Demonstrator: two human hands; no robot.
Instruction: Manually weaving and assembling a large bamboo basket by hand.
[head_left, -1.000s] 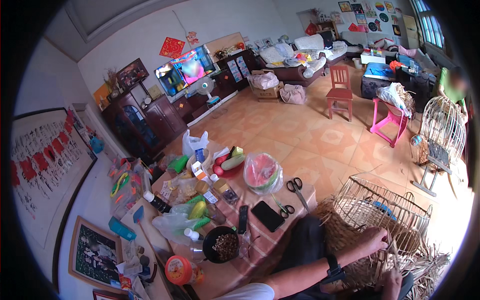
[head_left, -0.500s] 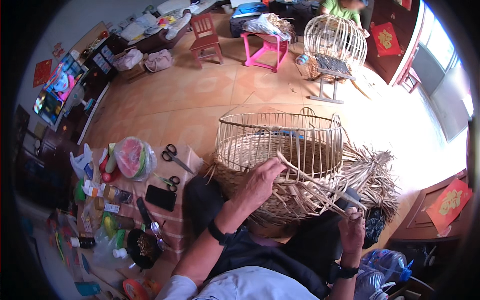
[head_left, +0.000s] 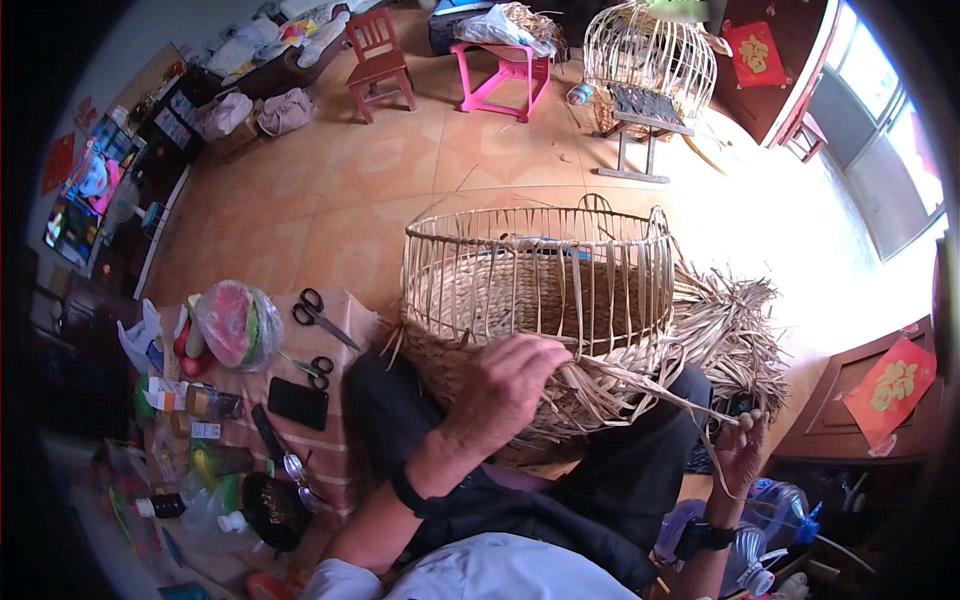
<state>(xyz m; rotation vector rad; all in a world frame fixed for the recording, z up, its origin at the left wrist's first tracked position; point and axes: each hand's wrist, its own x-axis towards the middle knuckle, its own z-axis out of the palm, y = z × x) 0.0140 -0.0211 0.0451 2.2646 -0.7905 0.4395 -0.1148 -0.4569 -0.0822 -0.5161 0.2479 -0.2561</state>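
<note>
A half-woven straw basket (head_left: 480, 270) with an open frame of upright rods rests between my knees. Its lower wall is tightly woven, and loose straw ends hang along the near side. My left hand (head_left: 510, 385) is closed at the near wall, its fingertips pressed on the weave where a straw strand (head_left: 660, 392) comes out. That strand runs rightward to my right hand (head_left: 742, 445), which pinches it beside my right knee. A thin tail of it curves down below the right hand. Behind, a bundle of dry straw (head_left: 735, 335) lies against the basket's right side.
To the left, a cloth-covered surface (head_left: 345, 440) bears scissors (head_left: 322, 318), a black phone (head_left: 298, 403), wrapped watermelon (head_left: 235, 325), glasses and bottles. Large plastic bottles (head_left: 780, 510) stand at lower right. Farther off are a red chair (head_left: 378, 65), pink stool (head_left: 500, 80) and another basket frame (head_left: 650, 65).
My right hand has moved outward to the right, drawing the strand out straighter. My left hand has turned and lies lower against the weave. The whole view has shifted slightly.
</note>
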